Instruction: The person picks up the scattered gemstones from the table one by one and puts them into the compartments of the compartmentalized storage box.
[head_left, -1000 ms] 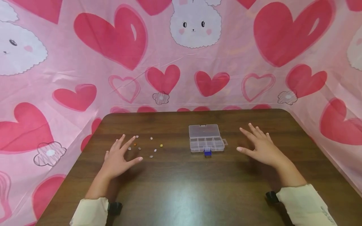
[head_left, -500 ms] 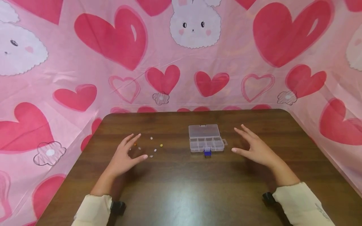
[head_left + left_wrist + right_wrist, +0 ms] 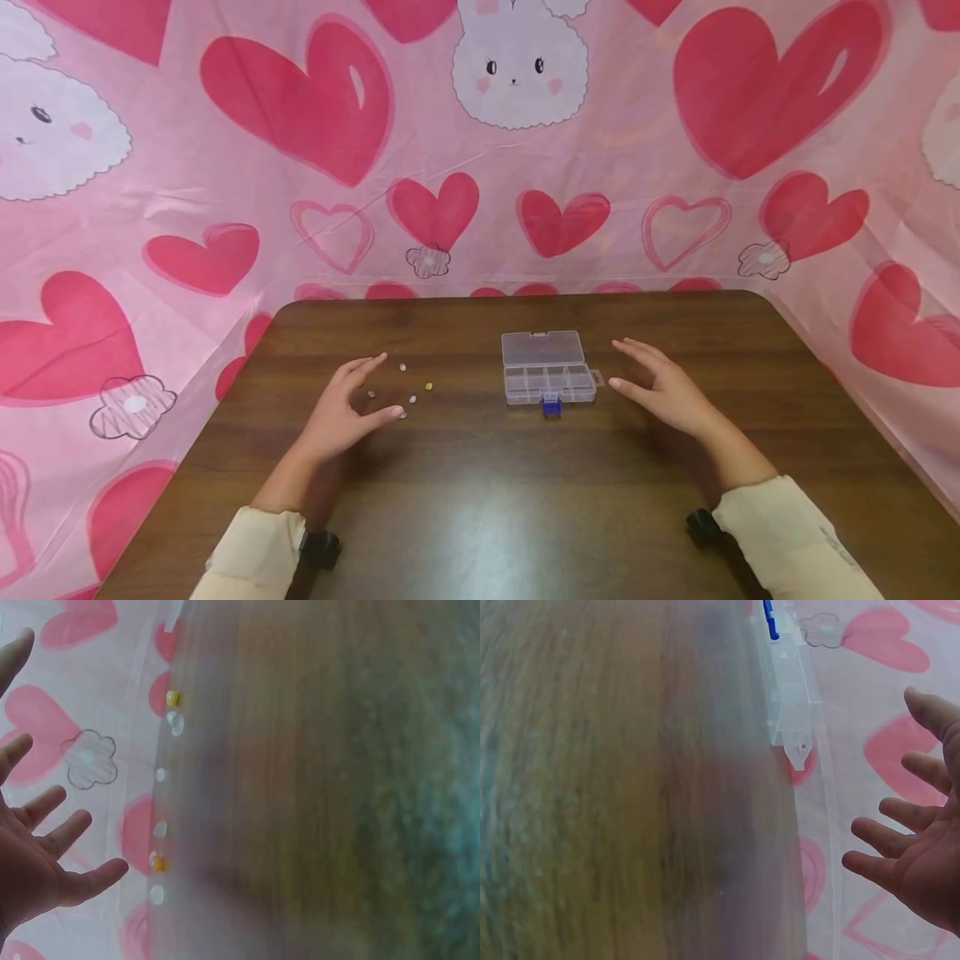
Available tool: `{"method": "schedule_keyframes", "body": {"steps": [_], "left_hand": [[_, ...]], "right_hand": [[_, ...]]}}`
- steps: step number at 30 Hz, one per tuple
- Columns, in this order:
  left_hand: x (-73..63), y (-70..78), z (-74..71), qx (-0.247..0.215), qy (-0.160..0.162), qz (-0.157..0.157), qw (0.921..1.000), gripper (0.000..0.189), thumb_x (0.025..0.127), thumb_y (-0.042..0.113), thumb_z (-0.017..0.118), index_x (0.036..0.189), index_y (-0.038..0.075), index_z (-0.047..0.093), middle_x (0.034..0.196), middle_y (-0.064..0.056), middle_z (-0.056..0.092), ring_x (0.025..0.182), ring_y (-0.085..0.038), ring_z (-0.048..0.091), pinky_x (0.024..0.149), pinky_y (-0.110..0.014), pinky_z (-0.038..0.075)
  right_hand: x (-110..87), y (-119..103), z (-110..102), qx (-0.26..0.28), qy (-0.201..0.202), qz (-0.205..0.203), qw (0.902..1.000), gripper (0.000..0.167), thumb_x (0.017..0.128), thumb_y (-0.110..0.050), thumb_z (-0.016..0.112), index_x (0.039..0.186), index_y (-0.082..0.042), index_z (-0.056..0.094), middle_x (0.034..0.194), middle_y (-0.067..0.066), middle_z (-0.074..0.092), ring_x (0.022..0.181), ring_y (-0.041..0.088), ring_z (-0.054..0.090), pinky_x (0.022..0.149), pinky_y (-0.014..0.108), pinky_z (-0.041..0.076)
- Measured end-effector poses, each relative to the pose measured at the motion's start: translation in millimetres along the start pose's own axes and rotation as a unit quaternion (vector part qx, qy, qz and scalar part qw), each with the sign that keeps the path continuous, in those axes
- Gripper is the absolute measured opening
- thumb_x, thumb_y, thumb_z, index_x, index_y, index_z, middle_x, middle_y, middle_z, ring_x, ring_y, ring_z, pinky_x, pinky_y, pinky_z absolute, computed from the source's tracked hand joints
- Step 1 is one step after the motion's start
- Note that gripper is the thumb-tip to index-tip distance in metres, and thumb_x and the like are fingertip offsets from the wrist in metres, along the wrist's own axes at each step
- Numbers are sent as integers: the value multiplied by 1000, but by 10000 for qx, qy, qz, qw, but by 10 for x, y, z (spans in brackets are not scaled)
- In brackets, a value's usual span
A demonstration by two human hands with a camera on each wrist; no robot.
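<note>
Left hand [image 3: 341, 417]: fingers spread, holding nothing, beside scattered small pieces [image 3: 429, 387] (one yellow). Right hand [image 3: 671, 396]: likewise spread and unladen, near clear compartment box [image 3: 528, 398], lid [image 3: 542, 348] raised, blue clasp [image 3: 552, 407] frontmost. Brown table [image 3: 480, 492]; heart-print cloth [image 3: 450, 146] behind.

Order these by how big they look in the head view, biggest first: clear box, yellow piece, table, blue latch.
1. Table
2. Clear box, open lid included
3. Blue latch
4. Yellow piece
</note>
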State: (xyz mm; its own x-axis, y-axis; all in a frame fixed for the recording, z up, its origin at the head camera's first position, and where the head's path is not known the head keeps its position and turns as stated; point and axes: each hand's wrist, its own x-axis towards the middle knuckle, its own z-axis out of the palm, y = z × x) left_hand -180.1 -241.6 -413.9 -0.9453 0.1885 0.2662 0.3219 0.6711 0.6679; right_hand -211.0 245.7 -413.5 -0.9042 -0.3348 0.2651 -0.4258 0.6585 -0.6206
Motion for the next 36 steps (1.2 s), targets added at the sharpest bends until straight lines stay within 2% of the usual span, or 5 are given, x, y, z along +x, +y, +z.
{"method": "schedule_keyframes", "body": {"steps": [11, 17, 21, 30, 36], "left_hand": [[99, 50, 131, -386, -146, 52, 9991, 81, 73, 37, 86, 144, 27, 49, 141, -8, 45, 128, -35, 42, 96, -59, 41], [152, 113, 176, -267, -255, 51, 9993, 80, 73, 41, 85, 143, 30, 50, 142, -6, 45, 133, -35, 37, 102, -71, 23], [182, 142, 203, -266, -289, 55, 9992, 78, 73, 41, 85, 143, 31, 50, 142, -6, 46, 137, -39, 32, 97, -80, 12], [229, 166, 262, -748, -427, 128, 9962, 78, 75, 34, 86, 143, 25, 50, 145, -6, 45, 133, -30, 40, 105, -62, 31], [245, 201, 281, -941, -532, -14, 9941, 77, 74, 35, 86, 142, 26, 51, 146, -6, 44, 133, -30, 41, 103, -58, 36]], "right_hand": [[97, 31, 116, 738, -38, -23, 9973, 62, 88, -19, 74, 141, -2, 48, 144, 26, 42, 123, 47, 49, 99, 60, 39], [149, 36, 149, 1207, -303, 178, 9921, 65, 86, -16, 76, 143, -4, 46, 144, 22, 43, 124, 46, 48, 95, 55, 44], [182, 51, 164, 1382, -474, 359, 9886, 68, 85, -15, 77, 144, -3, 44, 144, 24, 43, 123, 45, 50, 93, 53, 47], [261, 109, 263, 1795, -571, 662, 9799, 63, 87, -14, 75, 141, 1, 46, 141, 27, 47, 117, 43, 55, 92, 53, 48], [288, 121, 314, 2026, -768, 838, 9726, 63, 84, -10, 77, 138, 3, 48, 130, 27, 56, 111, 40, 59, 79, 31, 53]]}}
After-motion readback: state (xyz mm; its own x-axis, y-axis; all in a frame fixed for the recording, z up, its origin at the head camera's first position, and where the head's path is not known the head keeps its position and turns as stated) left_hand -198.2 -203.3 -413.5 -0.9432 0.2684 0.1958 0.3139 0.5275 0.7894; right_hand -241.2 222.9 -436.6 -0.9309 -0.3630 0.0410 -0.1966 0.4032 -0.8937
